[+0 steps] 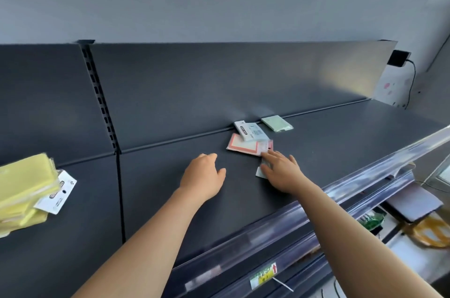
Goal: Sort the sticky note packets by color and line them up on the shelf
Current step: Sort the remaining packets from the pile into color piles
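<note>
Just beyond the right hand a pink packet lies flat, a blue packet overlapping it and a green packet farther back. Yellow packets pile well left of the left hand.

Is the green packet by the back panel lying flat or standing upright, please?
Lying flat: the green packet shows its broad face upward on the shelf.

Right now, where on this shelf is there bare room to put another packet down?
The shelf is bare between the yellow packets and the left hand, and again right of the green packet. The back middle is crowded: pink packet, white-blue packet, green packet and right hand bunch together.
</note>
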Demonstrator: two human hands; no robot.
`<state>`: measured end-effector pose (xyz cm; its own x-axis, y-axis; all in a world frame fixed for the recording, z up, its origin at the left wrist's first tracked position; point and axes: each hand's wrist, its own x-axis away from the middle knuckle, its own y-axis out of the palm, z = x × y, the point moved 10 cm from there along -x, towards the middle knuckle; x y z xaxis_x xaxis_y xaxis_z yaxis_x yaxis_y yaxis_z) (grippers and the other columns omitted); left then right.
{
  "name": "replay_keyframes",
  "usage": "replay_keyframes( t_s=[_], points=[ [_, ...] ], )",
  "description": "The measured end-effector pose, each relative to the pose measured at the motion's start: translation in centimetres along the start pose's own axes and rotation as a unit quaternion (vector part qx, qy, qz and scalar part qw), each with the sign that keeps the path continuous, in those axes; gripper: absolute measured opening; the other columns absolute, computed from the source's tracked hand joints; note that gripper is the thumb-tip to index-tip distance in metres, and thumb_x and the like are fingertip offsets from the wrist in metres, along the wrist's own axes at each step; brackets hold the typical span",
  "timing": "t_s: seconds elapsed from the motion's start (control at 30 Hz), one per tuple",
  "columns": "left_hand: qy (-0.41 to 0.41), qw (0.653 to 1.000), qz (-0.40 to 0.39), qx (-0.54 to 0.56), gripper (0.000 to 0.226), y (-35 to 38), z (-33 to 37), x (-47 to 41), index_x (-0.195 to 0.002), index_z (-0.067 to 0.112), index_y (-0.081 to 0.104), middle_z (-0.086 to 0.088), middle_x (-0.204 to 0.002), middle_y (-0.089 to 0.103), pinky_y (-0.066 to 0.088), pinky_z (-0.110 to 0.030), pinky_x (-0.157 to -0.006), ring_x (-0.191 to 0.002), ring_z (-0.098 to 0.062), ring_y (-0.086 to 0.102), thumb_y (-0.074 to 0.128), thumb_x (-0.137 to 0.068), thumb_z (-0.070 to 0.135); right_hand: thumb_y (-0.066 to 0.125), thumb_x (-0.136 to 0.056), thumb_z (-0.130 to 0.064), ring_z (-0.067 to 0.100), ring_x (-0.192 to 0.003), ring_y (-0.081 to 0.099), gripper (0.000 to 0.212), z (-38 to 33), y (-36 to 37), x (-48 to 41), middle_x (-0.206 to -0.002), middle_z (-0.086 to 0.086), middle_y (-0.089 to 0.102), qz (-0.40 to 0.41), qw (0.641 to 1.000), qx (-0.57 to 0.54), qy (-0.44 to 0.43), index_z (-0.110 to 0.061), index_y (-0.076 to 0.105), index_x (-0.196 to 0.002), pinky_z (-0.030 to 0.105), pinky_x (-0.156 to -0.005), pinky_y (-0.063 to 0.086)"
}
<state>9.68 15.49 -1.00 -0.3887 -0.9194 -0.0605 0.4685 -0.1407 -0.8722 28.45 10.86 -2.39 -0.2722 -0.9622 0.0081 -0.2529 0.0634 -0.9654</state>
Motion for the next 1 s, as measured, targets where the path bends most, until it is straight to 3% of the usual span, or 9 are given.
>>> replay_keyframes(
  t_s=[0.07,0.2,0.3,0.43,0.53,0.67,0.77,0.9,1.0],
  points=[
    [0.013,1.0,0.007,0.008,0.044,0.3,0.5,-1.0,-0.14,0.012,0.043,-0.005,-0.145,0.042,0.039,-0.033,-0.099,-0.129,-0.024,0.043,0.046,-0.1,0.031,0.033,-0.101,-0.025,0.013,-0.145,0.02,0.046,-0.5,0.3,-0.8,-0.156,-0.004,0.029,-0.018,0.999,0.001,-0.028,-0.024,0.034,-0.147,0.044,-0.119,0.0],
    [0.065,0.997,0.002,-0.041,0.049,1.6,1.9,-3.0,-0.15,0.018,0.029,0.0,-0.155,0.028,0.031,-0.036,-0.11,-0.141,-0.02,0.025,0.037,-0.103,0.029,0.036,-0.101,-0.017,0.011,-0.146,0.016,0.048,-2.0,1.2,-1.8,-0.157,-0.007,0.025,-0.05,0.991,-0.055,-0.11,-0.028,0.035,-0.147,0.04,-0.12,0.003],
    [0.072,0.988,-0.012,-0.137,0.044,2.8,1.5,-4.2,-0.147,0.023,0.033,0.005,-0.154,0.029,0.029,-0.037,-0.11,-0.143,-0.017,0.022,0.03,-0.104,0.032,0.045,-0.099,-0.017,0.01,-0.145,0.019,0.049,-2.0,1.1,-2.5,-0.157,-0.007,0.026,-0.058,0.981,-0.116,-0.147,-0.023,0.037,-0.147,0.026,-0.117,0.008],
    [0.004,0.985,0.037,-0.168,0.038,1.7,-0.4,-5.1,-0.132,0.021,0.049,0.005,-0.142,0.047,0.033,-0.038,-0.102,-0.134,-0.017,0.036,0.028,-0.103,0.033,0.059,-0.093,-0.02,0.012,-0.135,0.036,0.049,2.1,-0.6,-4.4,-0.149,-0.003,0.032,-0.01,0.976,-0.184,-0.112,-0.018,0.043,-0.139,0.011,-0.101,0.021],
    [-0.056,0.975,0.06,-0.208,0.034,0.6,-0.6,-5.3,-0.111,0.016,0.057,-0.001,-0.124,0.059,0.036,-0.038,-0.093,-0.117,-0.024,0.05,0.03,-0.102,0.035,0.064,-0.09,-0.025,0.015,-0.13,0.039,0.058,4.6,-1.3,-5.9,-0.146,-0.001,0.028,0.007,0.974,-0.209,-0.084,-0.017,0.038,-0.142,0.014,-0.098,0.024],
    [-0.109,0.969,0.052,-0.215,0.042,1.0,1.6,-6.4,-0.115,0.01,0.058,-0.009,-0.124,0.058,0.038,-0.036,-0.091,-0.117,-0.031,0.048,0.036,-0.1,0.043,0.061,-0.092,-0.03,0.018,-0.133,0.037,0.064,5.3,-1.3,-7.6,-0.151,0.001,0.024,-0.001,0.972,-0.219,-0.081,-0.019,0.031,-0.146,0.021,-0.103,0.027],
    [-0.042,0.984,0.085,-0.149,0.038,1.9,5.0,-8.4,-0.116,0.012,0.055,-0.005,-0.125,0.055,0.04,-0.037,-0.094,-0.119,-0.028,0.047,0.05,-0.095,0.043,0.059,-0.093,-0.03,0.016,-0.138,0.033,0.06,5.4,-1.4,-8.7,-0.155,0.0,0.023,-0.022,0.974,-0.208,-0.09,-0.017,0.034,-0.146,0.023,-0.107,0.025],
    [0.041,0.989,0.032,-0.141,0.059,4.9,8.2,-10.9,-0.147,0.017,0.034,0.0,-0.151,0.037,0.03,-0.035,-0.111,-0.139,-0.024,0.031,0.054,-0.095,0.035,0.062,-0.091,-0.026,0.015,-0.128,0.044,0.052,5.4,-1.7,-9.3,-0.143,0.003,0.045,-0.043,0.968,-0.216,-0.116,-0.015,0.046,-0.139,0.021,-0.101,0.031],
    [0.03,0.987,0.03,-0.155,0.042,5.8,7.5,-12.0,-0.139,0.016,0.047,0.0,-0.147,0.044,0.036,-0.036,-0.106,-0.134,-0.025,0.039,0.045,-0.1,0.031,0.064,-0.089,-0.026,0.013,-0.121,0.049,0.055,6.0,-1.7,-9.6,-0.135,-0.001,0.051,-0.049,0.963,-0.239,-0.117,-0.017,0.045,-0.14,0.019,-0.097,0.035]
  ],
)
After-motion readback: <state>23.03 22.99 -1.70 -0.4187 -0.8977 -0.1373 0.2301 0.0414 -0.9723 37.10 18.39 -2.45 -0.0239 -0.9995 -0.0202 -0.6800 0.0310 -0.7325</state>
